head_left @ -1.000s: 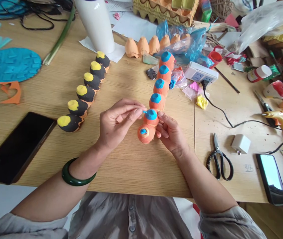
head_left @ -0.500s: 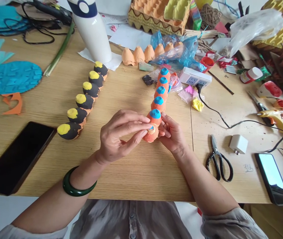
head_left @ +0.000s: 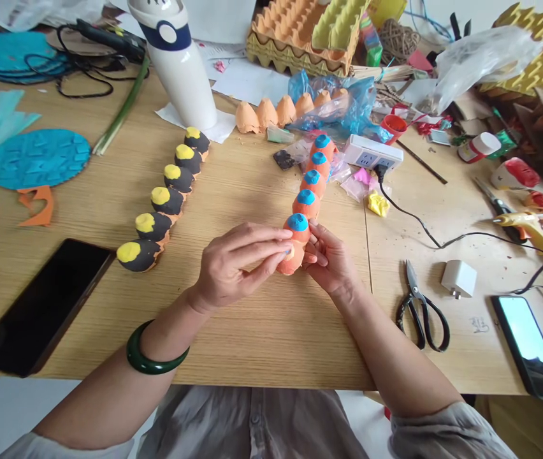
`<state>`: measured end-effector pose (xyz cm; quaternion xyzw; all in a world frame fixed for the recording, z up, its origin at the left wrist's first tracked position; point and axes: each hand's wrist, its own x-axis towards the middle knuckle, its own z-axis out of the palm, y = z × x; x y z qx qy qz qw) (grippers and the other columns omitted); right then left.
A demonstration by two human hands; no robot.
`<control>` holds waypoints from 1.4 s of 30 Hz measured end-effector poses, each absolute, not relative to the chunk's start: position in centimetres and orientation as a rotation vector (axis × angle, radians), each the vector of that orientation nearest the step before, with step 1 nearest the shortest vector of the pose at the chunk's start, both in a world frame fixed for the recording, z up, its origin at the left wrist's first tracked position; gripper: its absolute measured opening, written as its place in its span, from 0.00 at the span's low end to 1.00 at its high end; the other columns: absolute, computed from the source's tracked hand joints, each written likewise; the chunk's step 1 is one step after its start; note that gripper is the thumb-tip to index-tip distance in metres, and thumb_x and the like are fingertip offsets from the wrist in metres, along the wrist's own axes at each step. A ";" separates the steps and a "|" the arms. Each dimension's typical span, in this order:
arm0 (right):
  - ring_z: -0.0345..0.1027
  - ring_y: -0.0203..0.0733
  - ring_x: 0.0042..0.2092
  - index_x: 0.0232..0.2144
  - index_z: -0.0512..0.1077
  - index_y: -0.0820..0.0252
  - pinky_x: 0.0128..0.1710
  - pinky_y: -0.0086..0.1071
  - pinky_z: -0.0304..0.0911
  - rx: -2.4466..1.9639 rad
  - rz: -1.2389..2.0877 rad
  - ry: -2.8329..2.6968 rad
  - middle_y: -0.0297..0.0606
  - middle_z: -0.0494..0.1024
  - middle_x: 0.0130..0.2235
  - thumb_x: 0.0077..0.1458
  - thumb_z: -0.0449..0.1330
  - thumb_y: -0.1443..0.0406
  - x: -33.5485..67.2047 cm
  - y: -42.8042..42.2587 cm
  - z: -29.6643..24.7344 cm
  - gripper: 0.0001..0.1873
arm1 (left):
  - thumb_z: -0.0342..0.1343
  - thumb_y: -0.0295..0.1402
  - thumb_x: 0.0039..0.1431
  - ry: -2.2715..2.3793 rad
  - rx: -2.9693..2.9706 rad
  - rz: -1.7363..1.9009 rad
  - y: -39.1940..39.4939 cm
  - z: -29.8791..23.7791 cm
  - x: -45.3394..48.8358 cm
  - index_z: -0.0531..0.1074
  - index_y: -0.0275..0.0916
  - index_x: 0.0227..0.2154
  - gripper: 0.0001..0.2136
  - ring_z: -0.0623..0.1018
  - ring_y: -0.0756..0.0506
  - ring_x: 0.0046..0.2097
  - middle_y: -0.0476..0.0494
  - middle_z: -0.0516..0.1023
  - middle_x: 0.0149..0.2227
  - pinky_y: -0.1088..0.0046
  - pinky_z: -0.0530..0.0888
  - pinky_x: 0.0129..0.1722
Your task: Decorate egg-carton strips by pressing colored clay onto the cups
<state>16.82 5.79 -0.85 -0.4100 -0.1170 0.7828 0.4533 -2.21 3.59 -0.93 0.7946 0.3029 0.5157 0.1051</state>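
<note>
An orange egg-carton strip [head_left: 303,207] points away from me, with blue clay caps on all its bumps except the nearest, whose tip shows bare and pale. My right hand [head_left: 331,261] grips this strip from its right side near the close end. At that nearest bump, my left hand [head_left: 233,261] pinches a tiny bit of blue clay [head_left: 287,252] between thumb and fingers, mostly hidden by the fingertips. To the left lies a second strip [head_left: 166,201], painted black with yellow tops.
A black phone [head_left: 42,306] lies at left, near a white tumbler [head_left: 176,70] and a blue oval [head_left: 39,158]. Scissors [head_left: 422,306], a charger [head_left: 459,278], a lit phone [head_left: 529,344] and a power strip [head_left: 373,153] with its cord occupy the right. Egg trays [head_left: 300,38] are stacked behind.
The view has shifted slightly, moving the surroundings a little. My left fingers have drawn back slightly from the nearest bump's tip; my right hand keeps its hold on the strip.
</note>
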 end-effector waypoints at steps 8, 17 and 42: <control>0.32 0.24 0.17 0.21 0.70 0.60 0.16 0.19 0.52 -0.991 1.914 -0.380 0.18 0.54 0.14 0.56 0.74 0.58 16.7 5.5 -0.8 0.20 | 0.61 0.23 0.66 0.974 2.108 1.531 2.9 -0.4 -2.3 0.83 0.45 0.47 0.13 0.87 0.47 0.46 0.47 0.88 0.48 0.71 0.83 0.48; 0.33 0.25 0.17 0.20 0.68 0.59 0.17 0.19 0.53 -0.990 1.927 -0.384 0.18 0.53 0.14 0.58 0.71 0.58 16.8 5.6 -1.0 0.21 | 0.64 0.24 0.64 0.920 2.110 1.532 3.2 -0.4 -1.6 0.83 0.46 0.44 0.11 0.85 0.46 0.43 0.47 0.89 0.41 0.67 0.81 0.45; 0.32 0.25 0.18 0.23 0.71 0.59 0.16 0.20 0.51 -0.989 1.913 -0.417 0.18 0.55 0.15 0.57 0.72 0.58 16.5 5.6 -0.8 0.18 | 0.72 0.36 0.57 0.872 1.404 1.221 3.9 -1.3 -1.8 0.83 0.41 0.33 0.05 0.84 0.43 0.50 0.43 0.83 0.43 0.68 0.83 0.48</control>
